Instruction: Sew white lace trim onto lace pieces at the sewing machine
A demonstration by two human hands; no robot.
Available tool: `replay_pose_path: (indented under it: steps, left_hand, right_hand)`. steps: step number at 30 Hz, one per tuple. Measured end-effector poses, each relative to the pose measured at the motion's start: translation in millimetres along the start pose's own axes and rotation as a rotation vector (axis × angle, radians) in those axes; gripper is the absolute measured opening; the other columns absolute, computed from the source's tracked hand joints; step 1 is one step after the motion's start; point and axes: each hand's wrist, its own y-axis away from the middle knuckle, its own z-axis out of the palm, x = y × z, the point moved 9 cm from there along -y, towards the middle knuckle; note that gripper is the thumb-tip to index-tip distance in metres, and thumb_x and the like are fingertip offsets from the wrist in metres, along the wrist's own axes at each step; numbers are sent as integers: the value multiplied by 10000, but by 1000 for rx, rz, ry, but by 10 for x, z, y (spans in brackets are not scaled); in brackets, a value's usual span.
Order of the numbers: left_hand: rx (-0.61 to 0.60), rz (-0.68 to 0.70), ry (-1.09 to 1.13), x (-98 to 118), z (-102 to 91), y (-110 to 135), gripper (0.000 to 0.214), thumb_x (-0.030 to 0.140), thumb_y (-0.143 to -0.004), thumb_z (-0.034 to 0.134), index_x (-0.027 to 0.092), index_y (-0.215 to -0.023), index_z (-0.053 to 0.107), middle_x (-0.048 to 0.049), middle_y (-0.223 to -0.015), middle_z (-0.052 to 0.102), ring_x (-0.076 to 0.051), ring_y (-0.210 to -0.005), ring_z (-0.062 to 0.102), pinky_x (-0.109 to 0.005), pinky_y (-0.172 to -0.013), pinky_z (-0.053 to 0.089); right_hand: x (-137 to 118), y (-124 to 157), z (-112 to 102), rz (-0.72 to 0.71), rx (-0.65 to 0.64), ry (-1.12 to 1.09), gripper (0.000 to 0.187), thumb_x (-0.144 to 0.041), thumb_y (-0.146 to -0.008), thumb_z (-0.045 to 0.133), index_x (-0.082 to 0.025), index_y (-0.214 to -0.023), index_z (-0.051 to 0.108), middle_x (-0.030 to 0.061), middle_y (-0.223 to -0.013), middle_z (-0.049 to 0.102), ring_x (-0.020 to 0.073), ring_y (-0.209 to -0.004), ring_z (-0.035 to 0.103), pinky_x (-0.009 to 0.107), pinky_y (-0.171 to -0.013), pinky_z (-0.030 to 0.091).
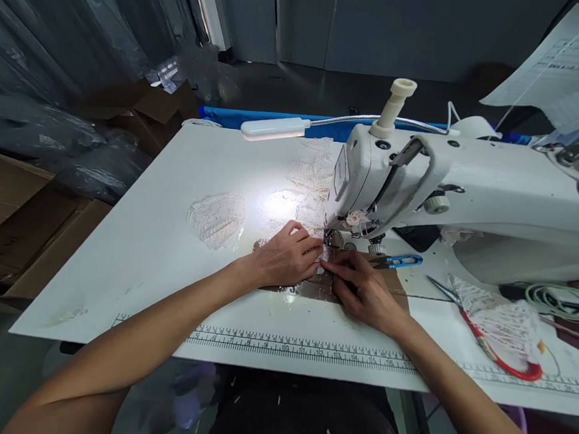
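Observation:
White lace fabric (pixel 311 209) runs from behind the needle area of a white sewing machine (pixel 362 166) down to both hands. My left hand (pixel 291 257) presses on it just left of the presser foot, fingers curled and closed together. Its front edge is pinched by my right hand (pixel 364 290), whose fingertips almost meet the left ones. Under the hands is a shiny brown patch (pixel 316 289) on the table. The fingers hide much of the lace at the needle. A separate lace piece (pixel 216 219) lies flat to the left.
Blue-handled thread snips (pixel 403 261) lie just beyond my right hand. Red-handled scissors (pixel 498 367) sit at the right beside more lace (pixel 502 321). A lamp (pixel 275 129) lights the work. A ruler strip (pixel 284 347) lines the table's front edge; cardboard boxes (pixel 41 244) stand left.

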Motion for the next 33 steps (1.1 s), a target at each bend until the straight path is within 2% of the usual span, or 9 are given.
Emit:
replay_pose_path:
  steps: [14,21,26,33]
  left_hand:
    - [-63,-61,52,-107,19,-14,252,251,-962,432,167,-1121,610,-75,-1199,622,-192,-903,572,-428,-920,399]
    - [-107,-93,26,-150,59,-36,273,258,-972,412,166,-1151,597,-77,-1195,615,-191,-911,560,-417,-929,386]
    - [-100,-101,4,-165,69,-51,279,273,-981,406,156,-1141,603,-88,-1145,623,-195,-912,554,-405,-894,387]
    - [-112,-127,-38,-187,80,-76,269,271,-985,399,158,-1031,639,-90,-986,629,-198,-843,537,-376,-779,375]
  right_hand:
    - [34,-14,22,55,-37,32,519,-151,-864,492,-274,-1368,501,109,-1143,564,255,-1029,574,474,-901,528]
    - [-7,-60,-11,58,-24,63,465,-174,-898,453,-246,-1353,512,117,-1127,582,250,-999,589,459,-877,536]
    - [-4,-81,-1,64,-45,98,433,-184,-896,444,-199,-1318,540,135,-1131,586,259,-986,589,458,-861,537]
    - [-3,-107,1,82,-50,174,469,-201,-902,421,-183,-1366,486,146,-1121,601,265,-956,593,455,-845,537]
